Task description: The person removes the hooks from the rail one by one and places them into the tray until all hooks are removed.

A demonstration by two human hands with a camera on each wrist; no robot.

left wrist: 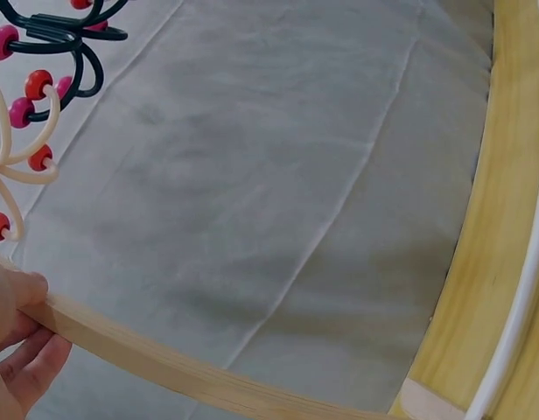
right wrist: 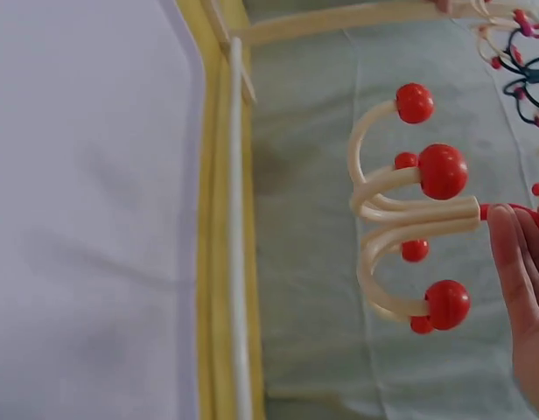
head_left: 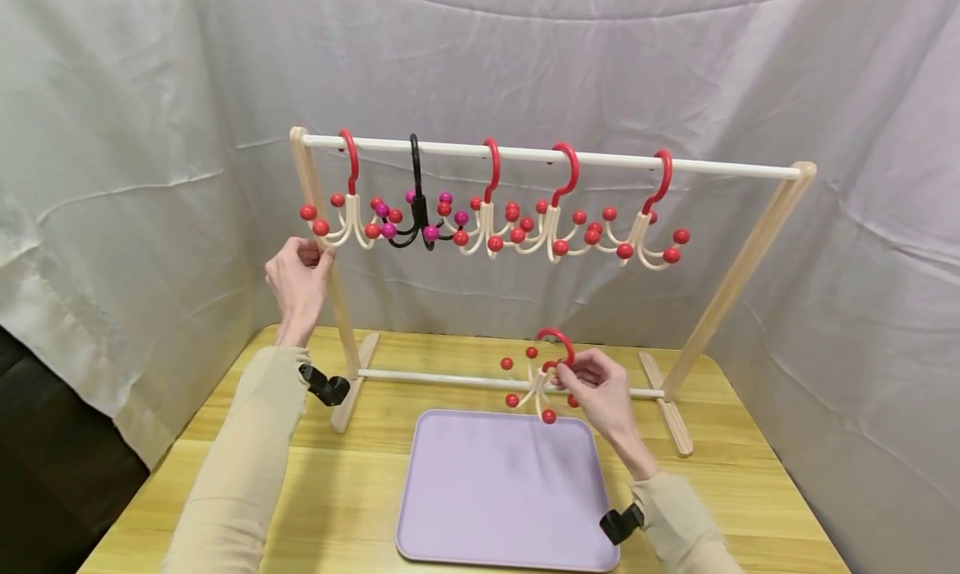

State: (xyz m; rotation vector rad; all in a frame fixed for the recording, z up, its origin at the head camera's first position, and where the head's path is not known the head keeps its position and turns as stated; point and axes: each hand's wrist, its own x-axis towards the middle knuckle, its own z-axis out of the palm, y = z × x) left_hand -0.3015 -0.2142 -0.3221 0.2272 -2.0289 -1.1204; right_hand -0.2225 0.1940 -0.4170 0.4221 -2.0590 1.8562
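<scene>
From my station I count five octopus hangers on the white upper rail (head_left: 735, 168): four cream-and-red hangers (head_left: 552, 224) and one black hanger (head_left: 420, 212); by my judgement, only the sixth is left to settle. That loose hanger (right wrist: 427, 212) is above the lilac tray's (head_left: 510, 491) far edge, my right hand (head_left: 603, 391) pinching its red hook near the stem, while my left hand (head_left: 298, 278) grips the left wooden upright (left wrist: 147, 350), thumb opposite fingers
</scene>
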